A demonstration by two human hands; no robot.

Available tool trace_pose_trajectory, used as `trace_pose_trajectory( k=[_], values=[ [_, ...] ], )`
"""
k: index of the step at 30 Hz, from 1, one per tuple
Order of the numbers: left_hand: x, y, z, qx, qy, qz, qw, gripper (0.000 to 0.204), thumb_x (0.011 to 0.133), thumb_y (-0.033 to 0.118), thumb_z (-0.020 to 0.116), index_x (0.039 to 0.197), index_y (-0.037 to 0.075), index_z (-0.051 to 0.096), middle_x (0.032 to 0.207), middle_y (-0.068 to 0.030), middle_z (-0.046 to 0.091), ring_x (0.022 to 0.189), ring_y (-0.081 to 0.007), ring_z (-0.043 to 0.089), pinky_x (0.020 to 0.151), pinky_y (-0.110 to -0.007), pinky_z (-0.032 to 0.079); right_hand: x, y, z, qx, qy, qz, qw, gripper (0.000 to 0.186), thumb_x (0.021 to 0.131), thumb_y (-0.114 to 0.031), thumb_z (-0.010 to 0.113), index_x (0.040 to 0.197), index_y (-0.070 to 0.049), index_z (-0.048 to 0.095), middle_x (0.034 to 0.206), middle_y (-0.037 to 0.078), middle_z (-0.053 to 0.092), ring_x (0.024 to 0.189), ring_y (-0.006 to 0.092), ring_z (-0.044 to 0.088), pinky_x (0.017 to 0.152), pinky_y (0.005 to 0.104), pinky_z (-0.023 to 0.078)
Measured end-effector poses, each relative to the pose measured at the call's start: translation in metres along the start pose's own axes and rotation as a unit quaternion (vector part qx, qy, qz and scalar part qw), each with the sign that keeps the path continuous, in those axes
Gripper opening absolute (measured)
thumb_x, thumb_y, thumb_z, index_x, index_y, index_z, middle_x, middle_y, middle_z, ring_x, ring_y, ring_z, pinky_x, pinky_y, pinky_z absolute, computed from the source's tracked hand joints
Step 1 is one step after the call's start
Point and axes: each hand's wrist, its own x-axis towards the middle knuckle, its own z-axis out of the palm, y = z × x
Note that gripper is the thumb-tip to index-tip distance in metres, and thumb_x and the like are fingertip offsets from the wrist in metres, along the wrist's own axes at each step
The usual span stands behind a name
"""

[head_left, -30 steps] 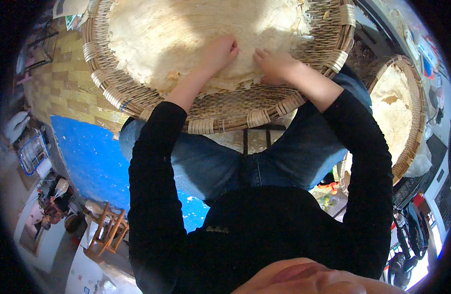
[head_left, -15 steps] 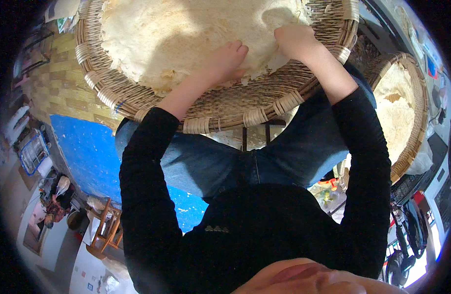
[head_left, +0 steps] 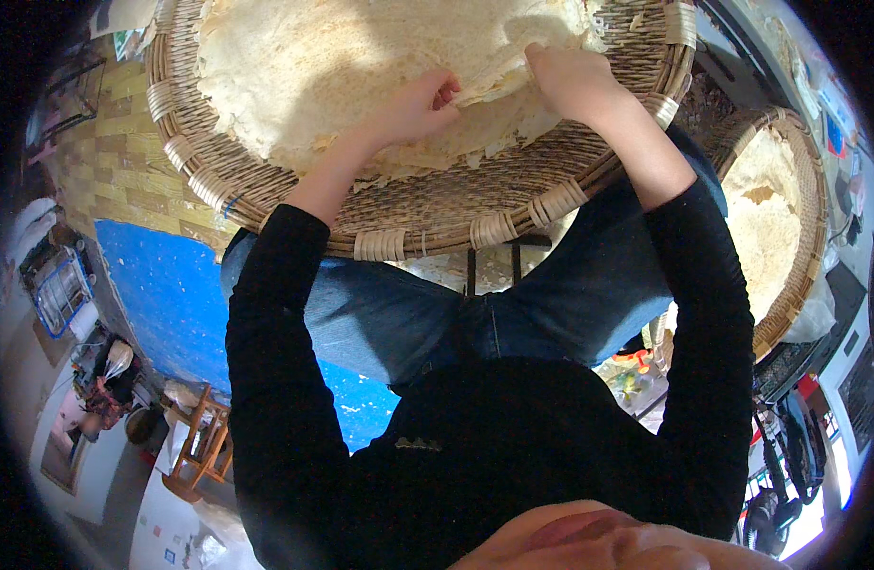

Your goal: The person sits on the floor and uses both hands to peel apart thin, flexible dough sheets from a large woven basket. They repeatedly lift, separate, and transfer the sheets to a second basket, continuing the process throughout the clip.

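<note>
Pale, thin flatbread sheets (head_left: 361,57) with ragged, flaky edges lie stacked in a large round wicker basket (head_left: 408,204) above my lap. My left hand (head_left: 413,112) is at the near edge of the stack, its fingers curled in and its thumb below them, with a sheet's edge at the fingertips. Farther right, my right hand (head_left: 575,84) is closed on the same edge, its fingertips mostly hidden behind the hand. Between the two hands the edge runs slightly raised, with a lower layer showing beneath it.
A second wicker basket (head_left: 807,218) holding similar flatbread stands at my right. Under the first basket are dark metal bars (head_left: 472,271). A blue floor area (head_left: 171,294) meets wood-patterned flooring (head_left: 123,161) on the left. A wooden chair (head_left: 204,442) is at the lower left.
My left hand has shifted left and slightly up, and its fingers have curled in. My right hand has moved slightly. More of the sheet's edge shows between them.
</note>
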Motion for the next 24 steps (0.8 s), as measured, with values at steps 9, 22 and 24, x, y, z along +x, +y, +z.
trace_pose_trajectory(
  k=[9, 22, 24],
  values=[
    [0.000, 0.014, -0.012, -0.025, -0.034, -0.036, 0.998, 0.025, 0.088, 0.019, 0.060, 0.105, 0.002, 0.054, 0.094, -0.0110, 0.061, 0.090, -0.0213, 0.059, 0.081, -0.035, 0.049, 0.004, -0.002, 0.001, 0.028, 0.070, -0.016, 0.997, 0.042, 0.080, -0.008, 0.066, 0.118, -0.007, 0.049, 0.105, 0.014, 0.062, 0.094, 0.0370, 0.066, 0.074, 0.0465, 0.055],
    [0.015, 0.050, 0.008, 0.096, 0.060, -0.106, 0.988, 0.048, 0.086, 0.044, 0.060, 0.107, 0.000, 0.061, 0.094, -0.0148, 0.067, 0.084, -0.0283, 0.065, 0.074, -0.039, 0.052, 0.011, -0.004, 0.010, -0.033, 0.007, -0.036, 0.999, 0.068, 0.083, -0.004, 0.060, 0.145, -0.024, 0.042, 0.116, 0.015, 0.059, 0.100, 0.0345, 0.065, 0.079, 0.0420, 0.055],
    [0.026, 0.056, 0.020, 0.093, 0.135, -0.113, 0.980, 0.042, 0.086, 0.039, 0.059, 0.101, 0.000, 0.063, 0.089, -0.0166, 0.067, 0.082, -0.0301, 0.065, 0.073, -0.039, 0.051, 0.014, -0.004, 0.019, -0.004, 0.019, -0.045, 0.999, 0.062, 0.083, -0.005, 0.060, 0.141, -0.022, 0.048, 0.119, 0.015, 0.058, 0.103, 0.0332, 0.065, 0.079, 0.0431, 0.054]
  ],
)
